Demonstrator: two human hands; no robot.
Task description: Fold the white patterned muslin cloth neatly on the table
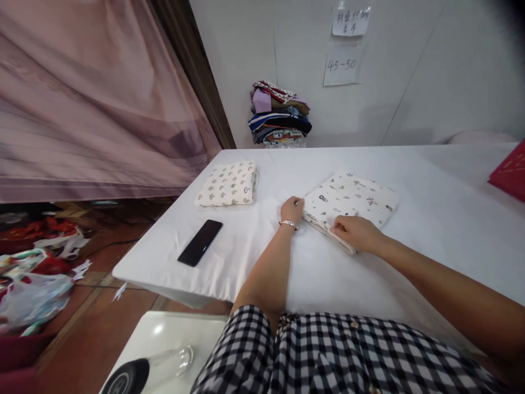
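Observation:
A folded white cloth [348, 197] with small printed figures lies at an angle on the table in front of me. My left hand [292, 210], with a silver bracelet at the wrist, has its fingers closed on the cloth's left corner. Along the near folded edge, my right hand [357, 232] pinches the layers between thumb and fingers. Farther left rests a second folded cloth [227, 185], cream with a grey and green print, apart from both hands. Nearer to me is a black phone [200, 242], lying flat.
A white-covered table [443, 235] spreads before me. Folded clothes [280, 115] are stacked by the back wall. Something red [509, 172] sits at the right edge. Below left, a stool [164, 328] bears a clear bottle [174, 361]. A pink curtain [94, 98] hangs at left.

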